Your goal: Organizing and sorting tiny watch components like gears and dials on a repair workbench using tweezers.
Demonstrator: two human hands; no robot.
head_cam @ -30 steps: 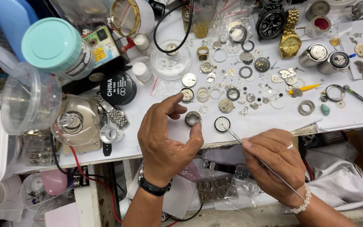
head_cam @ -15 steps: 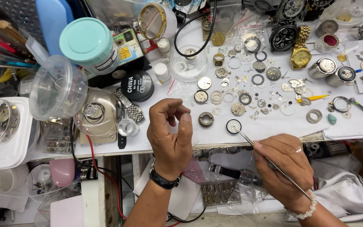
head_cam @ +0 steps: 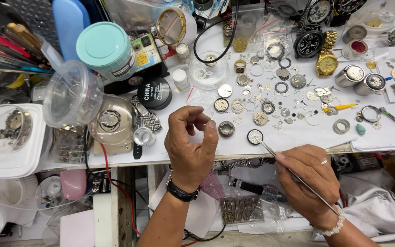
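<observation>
My left hand [head_cam: 190, 146] hovers over the front edge of the white bench [head_cam: 298, 135], its fingers loosely curled with nothing visible between them. A small metal ring [head_cam: 226, 128] lies just right of its thumb, apart from it. Gripped in my right hand [head_cam: 309, 180] is a pair of thin metal tweezers [head_cam: 270, 153]. Their tip rests on a small round white watch dial [head_cam: 255, 136] lying on the bench. A black band is on my left wrist and a bead bracelet on my right.
Several loose watch parts, rings and dials are spread across the bench. At the left stand a teal-lidded jar [head_cam: 107, 48], a clear plastic cup [head_cam: 72, 93], a black round tin [head_cam: 154, 93] and a white tub [head_cam: 10, 142]. A gold wristwatch [head_cam: 328, 59] and black clock [head_cam: 309, 43] lie behind.
My left hand has drawn back from the metal ring and curled its fingers. My right hand keeps the tweezers at the white dial. The view has shifted slightly.
</observation>
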